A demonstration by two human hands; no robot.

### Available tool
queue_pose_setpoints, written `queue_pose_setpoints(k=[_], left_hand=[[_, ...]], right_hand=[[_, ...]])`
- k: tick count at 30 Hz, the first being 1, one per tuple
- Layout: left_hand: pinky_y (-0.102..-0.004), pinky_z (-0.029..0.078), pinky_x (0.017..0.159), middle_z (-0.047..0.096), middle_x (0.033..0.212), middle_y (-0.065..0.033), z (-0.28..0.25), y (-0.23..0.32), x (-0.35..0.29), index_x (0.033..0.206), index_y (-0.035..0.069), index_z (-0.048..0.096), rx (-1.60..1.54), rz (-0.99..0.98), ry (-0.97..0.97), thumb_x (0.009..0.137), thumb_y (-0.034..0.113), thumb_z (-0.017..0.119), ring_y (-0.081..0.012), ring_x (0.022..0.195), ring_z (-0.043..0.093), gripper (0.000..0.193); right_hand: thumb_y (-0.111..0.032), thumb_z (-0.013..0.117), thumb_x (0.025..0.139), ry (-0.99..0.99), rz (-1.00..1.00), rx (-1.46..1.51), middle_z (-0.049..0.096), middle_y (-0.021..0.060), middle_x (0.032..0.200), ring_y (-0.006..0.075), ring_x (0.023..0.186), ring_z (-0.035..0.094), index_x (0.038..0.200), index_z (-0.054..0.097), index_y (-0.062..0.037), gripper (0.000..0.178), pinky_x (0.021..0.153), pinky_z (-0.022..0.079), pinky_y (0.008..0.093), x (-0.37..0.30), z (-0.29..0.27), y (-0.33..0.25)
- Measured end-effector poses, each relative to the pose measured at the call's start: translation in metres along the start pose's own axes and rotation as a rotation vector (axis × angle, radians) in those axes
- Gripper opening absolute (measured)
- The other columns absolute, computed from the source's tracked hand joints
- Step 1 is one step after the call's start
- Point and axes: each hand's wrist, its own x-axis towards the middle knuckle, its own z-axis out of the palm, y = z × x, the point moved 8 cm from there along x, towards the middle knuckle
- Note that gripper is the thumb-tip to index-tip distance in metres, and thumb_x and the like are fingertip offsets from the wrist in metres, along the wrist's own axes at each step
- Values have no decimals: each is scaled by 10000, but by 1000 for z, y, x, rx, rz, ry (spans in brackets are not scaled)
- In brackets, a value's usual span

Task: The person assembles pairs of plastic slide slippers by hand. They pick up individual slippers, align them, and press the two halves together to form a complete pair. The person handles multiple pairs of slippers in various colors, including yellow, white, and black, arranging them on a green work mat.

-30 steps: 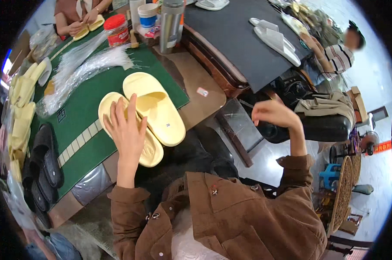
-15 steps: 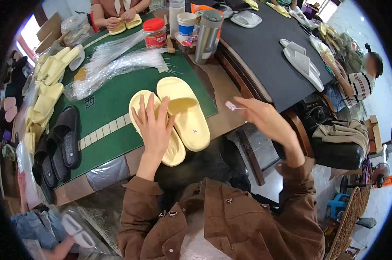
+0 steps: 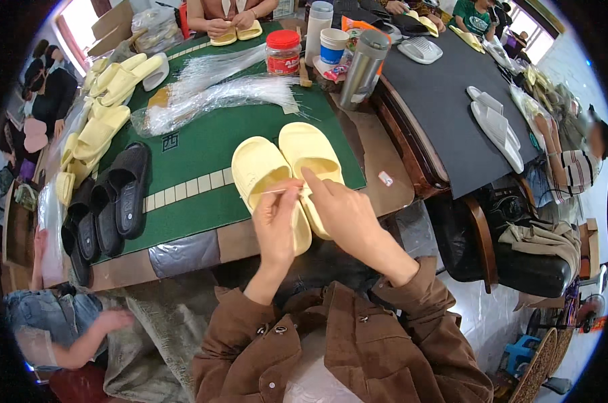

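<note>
A brown table (image 3: 124, 269) stretches before the person, most of it under a green mat (image 3: 206, 151). Clear plastic strands (image 3: 233, 95) lie bundled across the mat's far part. Toward the left edge stand dark slippers (image 3: 130, 181), with a heap of yellow slippers (image 3: 102, 134) beyond them. The pair of pale yellow slippers (image 3: 308, 142) sits side by side at the near edge, toes pointing away, directly behind the hands. A steel tumbler (image 3: 367, 70) and a red-lidded jar (image 3: 283, 54) stand farther back. The right hand (image 3: 349, 216) reaches in, its fingertips meeting the left's; whether it grips anything cannot be told. The left hand (image 3: 275, 225) pinches narrowly on a thin pale strand (image 3: 271, 191). A small tag (image 3: 385, 178) lies right of the pair.
</note>
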Motion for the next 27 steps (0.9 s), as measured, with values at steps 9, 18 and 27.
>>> queue_pose_setpoints(k=[9, 18, 27], left_hand=[[-270, 517, 684, 618, 888, -83, -72, 50, 11, 1217, 7, 479, -205, 43, 120, 971, 86, 518, -139, 737, 596, 261], [-209, 408, 540, 604, 806, -56, -44, 8, -35, 1030, -28, 580, 372, -194, -197, 940, 19, 514, -50, 600, 481, 121], [-405, 488, 808, 558, 1125, -261, -21, -1, -5, 1187, -86, 512, 877, 114, -236, 927, 90, 541, -345, 957, 592, 315]], right_hand=[[-32, 562, 745, -74, -154, -142, 562, 129, 1137, 291, 1026, 560, 970, 586, -48, 226, 751, 516, 397, -32, -53, 52], [-56, 566, 765, -206, -313, 113, 563, 105, 1025, 268, 927, 590, 1032, 581, -44, 268, 757, 512, 366, -36, -27, -3], [-45, 559, 771, -62, -334, 91, 580, 123, 1046, 286, 907, 638, 1065, 571, -4, 297, 738, 546, 361, -15, 31, 25]])
